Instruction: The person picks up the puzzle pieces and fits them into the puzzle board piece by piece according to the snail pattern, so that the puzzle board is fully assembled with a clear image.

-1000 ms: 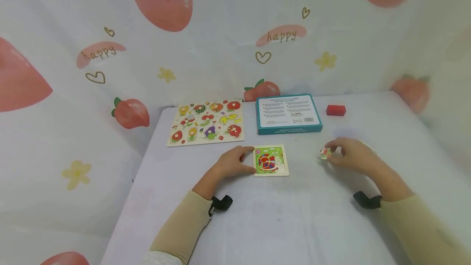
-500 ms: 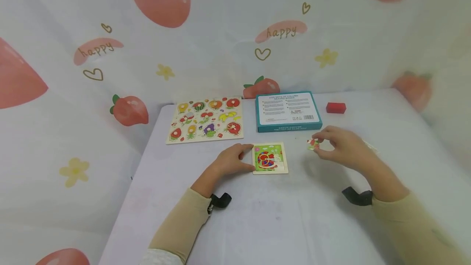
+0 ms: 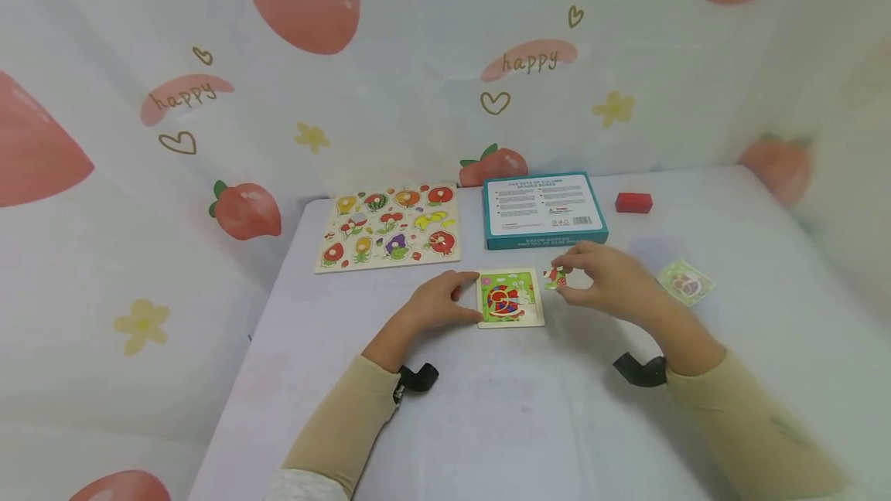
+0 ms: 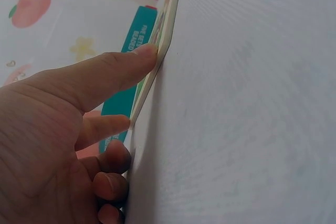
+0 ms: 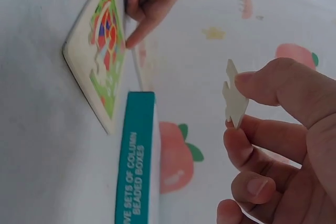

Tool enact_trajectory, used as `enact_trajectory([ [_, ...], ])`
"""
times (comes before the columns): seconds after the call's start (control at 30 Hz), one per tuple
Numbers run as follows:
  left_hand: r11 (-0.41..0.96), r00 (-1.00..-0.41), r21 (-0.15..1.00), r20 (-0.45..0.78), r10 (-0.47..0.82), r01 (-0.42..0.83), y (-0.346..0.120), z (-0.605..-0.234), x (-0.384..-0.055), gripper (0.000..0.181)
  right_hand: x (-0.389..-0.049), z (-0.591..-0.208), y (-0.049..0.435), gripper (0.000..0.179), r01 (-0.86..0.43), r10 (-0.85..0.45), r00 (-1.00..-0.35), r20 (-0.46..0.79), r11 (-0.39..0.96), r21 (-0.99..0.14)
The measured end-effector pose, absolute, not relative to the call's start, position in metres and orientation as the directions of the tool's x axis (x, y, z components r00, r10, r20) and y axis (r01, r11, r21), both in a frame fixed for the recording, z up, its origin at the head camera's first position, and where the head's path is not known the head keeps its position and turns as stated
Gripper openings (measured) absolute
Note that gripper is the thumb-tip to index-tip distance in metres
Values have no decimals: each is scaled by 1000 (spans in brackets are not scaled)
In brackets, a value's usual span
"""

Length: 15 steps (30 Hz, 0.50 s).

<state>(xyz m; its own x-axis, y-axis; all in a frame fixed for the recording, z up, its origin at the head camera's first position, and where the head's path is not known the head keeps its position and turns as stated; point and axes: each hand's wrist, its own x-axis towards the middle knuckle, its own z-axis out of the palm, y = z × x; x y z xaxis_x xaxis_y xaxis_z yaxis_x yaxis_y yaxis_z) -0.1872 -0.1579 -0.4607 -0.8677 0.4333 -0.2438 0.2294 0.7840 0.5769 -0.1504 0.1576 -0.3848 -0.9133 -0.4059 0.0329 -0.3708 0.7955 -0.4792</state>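
A small square jigsaw board (image 3: 511,324) with a colourful snail picture lies flat on the table. At its lower right a bare pale recess shows. My left hand (image 3: 435,301) holds the board's left side, thumb at the near corner and index finger at the far one; the left wrist view shows the thumb (image 4: 142,59) against the wooden edge. Just right of the board, my right hand (image 3: 612,281) pinches a jigsaw piece (image 3: 554,278) between thumb and fingers, apart from the board. Seen in the right wrist view, the piece (image 5: 234,98) turns its plain back to the camera.
Behind the left hand lies a fruit peg puzzle (image 3: 390,226). A teal-edged box (image 3: 545,211) is beyond the board, with a red block (image 3: 633,202) to its right. A printed picture card (image 3: 685,282) lies right of my right hand. A patterned curtain (image 3: 418,60) closes the back.
My right hand has carried the jigsaw piece leftward to beside the board, uncovering the picture card. My left hand has stayed on the board.
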Motion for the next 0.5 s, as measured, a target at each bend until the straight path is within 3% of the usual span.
enact_trajectory([
  [0.5, 794, -871, 562, -245, 425, 229, -157, -462, -188, 82, -160, -412, 126, 43, -402, -499, -861, -93, 782, -476],
])
